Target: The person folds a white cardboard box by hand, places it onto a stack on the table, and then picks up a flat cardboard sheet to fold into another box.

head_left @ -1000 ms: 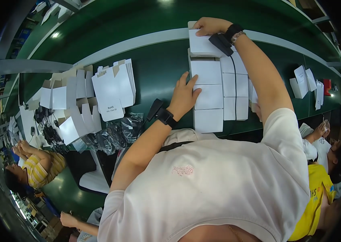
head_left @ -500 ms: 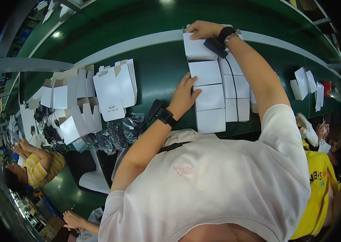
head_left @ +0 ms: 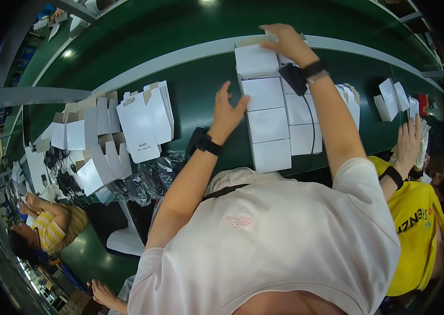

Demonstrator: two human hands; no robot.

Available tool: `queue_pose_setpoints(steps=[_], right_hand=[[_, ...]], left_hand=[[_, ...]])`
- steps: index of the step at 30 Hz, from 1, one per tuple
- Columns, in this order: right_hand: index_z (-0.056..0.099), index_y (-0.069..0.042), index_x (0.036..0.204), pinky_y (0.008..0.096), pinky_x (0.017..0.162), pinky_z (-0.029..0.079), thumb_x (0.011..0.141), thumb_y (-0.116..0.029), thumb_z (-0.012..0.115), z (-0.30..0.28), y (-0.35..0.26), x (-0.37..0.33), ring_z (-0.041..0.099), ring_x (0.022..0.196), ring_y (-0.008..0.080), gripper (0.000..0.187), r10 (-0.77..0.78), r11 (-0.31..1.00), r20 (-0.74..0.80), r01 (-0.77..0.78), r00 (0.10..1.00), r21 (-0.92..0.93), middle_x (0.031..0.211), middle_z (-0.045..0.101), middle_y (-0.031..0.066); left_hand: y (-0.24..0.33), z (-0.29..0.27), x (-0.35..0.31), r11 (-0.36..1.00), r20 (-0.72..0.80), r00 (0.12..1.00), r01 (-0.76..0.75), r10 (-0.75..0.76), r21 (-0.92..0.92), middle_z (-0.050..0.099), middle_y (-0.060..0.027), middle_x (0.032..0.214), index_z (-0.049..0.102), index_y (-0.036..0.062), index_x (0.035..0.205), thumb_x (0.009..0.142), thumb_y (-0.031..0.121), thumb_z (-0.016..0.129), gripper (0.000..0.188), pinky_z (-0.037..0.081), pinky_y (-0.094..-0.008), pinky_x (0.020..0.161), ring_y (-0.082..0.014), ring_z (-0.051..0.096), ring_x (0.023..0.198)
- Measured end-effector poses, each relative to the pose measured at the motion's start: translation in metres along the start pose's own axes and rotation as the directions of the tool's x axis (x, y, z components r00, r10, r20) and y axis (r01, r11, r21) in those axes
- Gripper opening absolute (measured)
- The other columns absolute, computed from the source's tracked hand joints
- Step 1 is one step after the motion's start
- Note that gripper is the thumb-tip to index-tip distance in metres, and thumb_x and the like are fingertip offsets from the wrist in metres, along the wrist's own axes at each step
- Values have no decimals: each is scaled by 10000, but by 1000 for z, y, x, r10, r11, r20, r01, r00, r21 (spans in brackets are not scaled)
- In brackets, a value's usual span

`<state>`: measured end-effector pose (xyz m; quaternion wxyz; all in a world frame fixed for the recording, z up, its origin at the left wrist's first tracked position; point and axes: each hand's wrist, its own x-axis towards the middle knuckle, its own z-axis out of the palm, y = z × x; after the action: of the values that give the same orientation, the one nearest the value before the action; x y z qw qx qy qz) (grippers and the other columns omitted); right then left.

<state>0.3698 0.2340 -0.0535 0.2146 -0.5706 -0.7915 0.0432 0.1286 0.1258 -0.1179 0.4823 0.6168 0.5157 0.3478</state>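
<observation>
The left hand (head_left: pixel 225 113) is spread and empty by white boxes (head_left: pixel 268 126); the blurry right hand (head_left: pixel 290 44), also empty, partly hides some.

Has loosened the right hand (head_left: pixel 289 44) from its grasp of the far box (head_left: pixel 255 63), spreading the fingers near its far edge. Has drawn the left hand (head_left: pixel 227 116) leftward, easing fingers off the boxes (head_left: pixel 268 125). At right, newly reveals a co-worker's hand (head_left: pixel 409 144), outstretched.

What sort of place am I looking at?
Probably a factory packing area: rows of white boxes and dark bagged items on a green workbench, with a co-worker in yellow alongside.
</observation>
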Motion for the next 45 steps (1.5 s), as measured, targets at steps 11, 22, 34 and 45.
queue_pose_setpoints(steps=[11, 22, 34, 45], right_hand=[[538, -2, 1170, 236, 682, 514, 847, -148, 570, -25, -27, -64, 625, 718, 138, 356, 509, 528, 358, -612, 783, 588, 823, 646, 106], [547, 18, 1148, 222, 669, 517, 838, -122, 556, -19, -16, -63, 623, 694, 124, 340, 423, 531, 338, -532, 841, 659, 818, 647, 104], [578, -25, 1138, 215, 690, 498, 810, -89, 552, -19, -3, -73, 613, 681, 118, 336, 460, 562, 334, -561, 823, 608, 792, 648, 92], [601, -18, 1093, 215, 663, 505, 811, -56, 535, -15, 0, -74, 612, 672, 127, 292, 482, 593, 297, -557, 824, 581, 794, 638, 96]], left_hand=[[16, 15, 65, 978, 118, 991, -33, 58, -205, 560, -197, 1111, 439, -56, 1207, 886, 328, 498, 504, 395, -314, 893, -260, 522, 1062], [35, 17, 55, 960, -153, 988, -62, 20, -274, 577, -141, 1042, 485, -79, 1106, 858, 197, 587, 384, 435, -263, 836, -173, 559, 940], [27, 25, 56, 950, -100, 994, 5, -38, -312, 617, -123, 937, 542, -48, 988, 820, 167, 617, 283, 467, -257, 764, -155, 592, 854], [38, 8, 72, 856, 69, 974, 223, -216, -466, 626, -93, 905, 509, -5, 1033, 816, 160, 637, 301, 479, -281, 754, -153, 597, 805]])
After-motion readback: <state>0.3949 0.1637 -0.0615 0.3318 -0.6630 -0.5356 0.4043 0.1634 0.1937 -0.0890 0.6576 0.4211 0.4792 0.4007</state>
